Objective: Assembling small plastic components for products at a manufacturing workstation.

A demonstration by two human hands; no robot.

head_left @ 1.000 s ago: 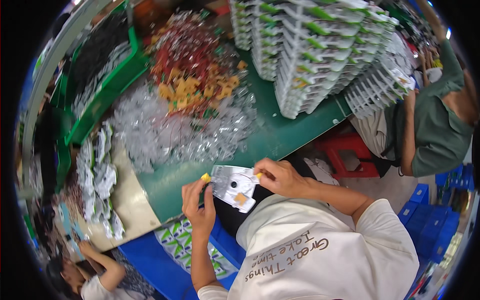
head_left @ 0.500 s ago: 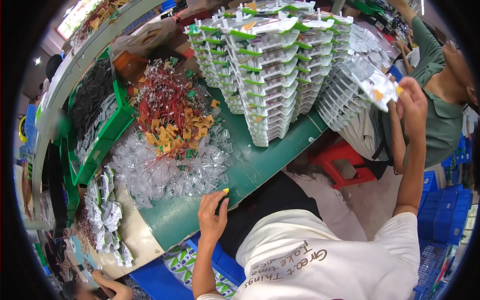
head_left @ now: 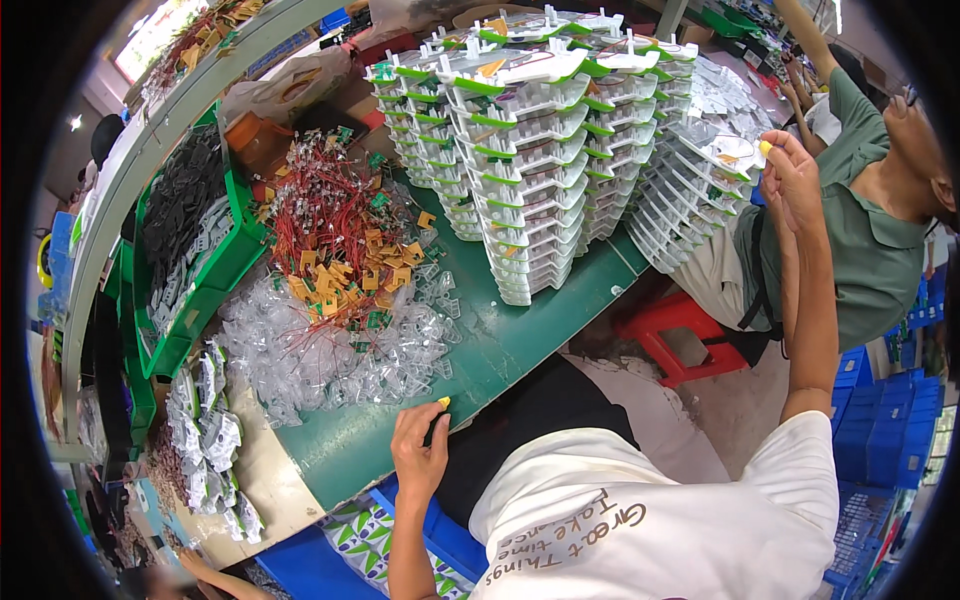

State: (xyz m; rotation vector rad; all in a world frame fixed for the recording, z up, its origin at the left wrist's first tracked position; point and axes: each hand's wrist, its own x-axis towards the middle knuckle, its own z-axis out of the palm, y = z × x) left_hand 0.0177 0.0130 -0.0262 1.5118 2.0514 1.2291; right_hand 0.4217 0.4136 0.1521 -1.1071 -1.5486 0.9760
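A white panel (head_left: pixel 718 146) lies at the top of a slanting row of similar panels (head_left: pixel 672 212), at the right end of the table and just beside a tall stack. The right hand (head_left: pixel 794 185) is at this panel's outer edge, a yellow tip (head_left: pixel 766 147) on one finger; whether its thumb and fingers pinch the edge or only touch it, I cannot tell.

The left hand (head_left: pixel 418 452) hovers by the near edge of the green table (head_left: pixel 520 340), fingers bent, thumb a little apart from them, nothing visibly held. It too has a yellow tip (head_left: pixel 444 403).

The tall stack (head_left: pixel 530 190) is of white panels with green edges. To its left lie red wires (head_left: pixel 315 210), orange pieces (head_left: pixel 330 282) and a spread of clear plastic parts (head_left: pixel 340 355). Further left, a green bin (head_left: pixel 205 290) holds dark and grey parts, with white parts (head_left: pixel 215 430) nearer. On the right are a red stool (head_left: pixel 670 350), a person in a green shirt (head_left: pixel 885 225) and blue crates (head_left: pixel 890 430).
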